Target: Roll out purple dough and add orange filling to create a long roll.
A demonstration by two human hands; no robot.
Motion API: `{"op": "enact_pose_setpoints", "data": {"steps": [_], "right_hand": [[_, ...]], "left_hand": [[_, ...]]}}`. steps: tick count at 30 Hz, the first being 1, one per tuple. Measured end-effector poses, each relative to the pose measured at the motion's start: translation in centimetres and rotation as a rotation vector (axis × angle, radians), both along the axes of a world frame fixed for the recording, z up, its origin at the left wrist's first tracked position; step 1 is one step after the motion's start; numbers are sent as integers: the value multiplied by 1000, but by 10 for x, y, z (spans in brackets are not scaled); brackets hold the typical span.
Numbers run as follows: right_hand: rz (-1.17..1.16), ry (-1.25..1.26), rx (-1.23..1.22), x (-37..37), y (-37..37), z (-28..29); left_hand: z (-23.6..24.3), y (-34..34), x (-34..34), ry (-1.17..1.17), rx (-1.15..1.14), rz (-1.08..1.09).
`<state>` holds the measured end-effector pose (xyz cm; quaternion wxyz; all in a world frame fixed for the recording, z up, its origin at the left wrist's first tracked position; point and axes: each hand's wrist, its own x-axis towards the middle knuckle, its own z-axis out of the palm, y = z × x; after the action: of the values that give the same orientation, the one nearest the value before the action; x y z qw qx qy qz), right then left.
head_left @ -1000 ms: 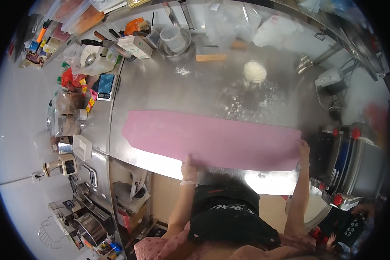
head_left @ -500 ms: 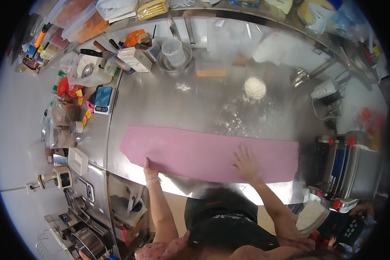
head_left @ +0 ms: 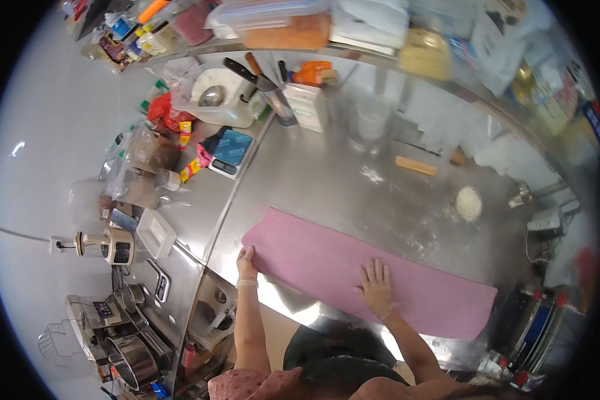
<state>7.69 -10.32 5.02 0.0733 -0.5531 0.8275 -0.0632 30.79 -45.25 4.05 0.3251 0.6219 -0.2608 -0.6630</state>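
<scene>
A long pink sheet of dough (head_left: 333, 267) lies flat across the steel worktop, its left end farther from me than its right. At the left end, my left hand (head_left: 247, 265) grips the near edge, thumb on top and the other fingers mostly hidden. My right hand (head_left: 376, 288) rests palm down on the dough, right of its middle, with fingers stretched out. A bowl of white flour (head_left: 469, 203) stands beyond the sheet, and loose flour (head_left: 371, 175) is scattered on the steel.
A digital scale (head_left: 230, 152) sits at the left, near a knife holder (head_left: 281, 107) with knives. Toward the back are a wooden strip (head_left: 416, 165) and a clear measuring jug (head_left: 372, 119). A machine with red knobs (head_left: 537, 333) stands at the right. Packed shelves overhang the back.
The view has swung left, so the worktop appears tilted. My left hand has shifted along the near edge to the dough's left end. My right hand still lies on the sheet, nearer its middle.
</scene>
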Motion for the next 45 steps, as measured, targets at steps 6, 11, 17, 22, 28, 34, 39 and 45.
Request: {"op": "enact_pose_setpoints", "data": {"steps": [6, 11, 17, 22, 28, 34, 39, 45], "right_hand": [[144, -79, -80, 49, -128, 5], [300, -104, -111, 72, -146, 9], [-122, -589, -238, 74, -77, 13], [-409, -425, -350, 44, 4, 27], [-522, -381, -461, 17, 5, 29], [-408, -335, -433, -29, -92, 51], [-292, -376, -850, -92, -285, 170], [-398, -135, -955, -154, -461, 234]], "left_hand": [[-5, -57, -29, -584, -574, -64], [44, -93, -152, -527, -1081, -442], [144, -204, -277, -313, -1122, -235], [187, -249, -327, -255, -1159, -79], [202, -301, -316, -8, -1182, -375], [212, -251, -351, 111, -1118, -502], [213, -249, -341, -232, -1359, -546], [221, -292, -368, -156, -1388, -684]]}}
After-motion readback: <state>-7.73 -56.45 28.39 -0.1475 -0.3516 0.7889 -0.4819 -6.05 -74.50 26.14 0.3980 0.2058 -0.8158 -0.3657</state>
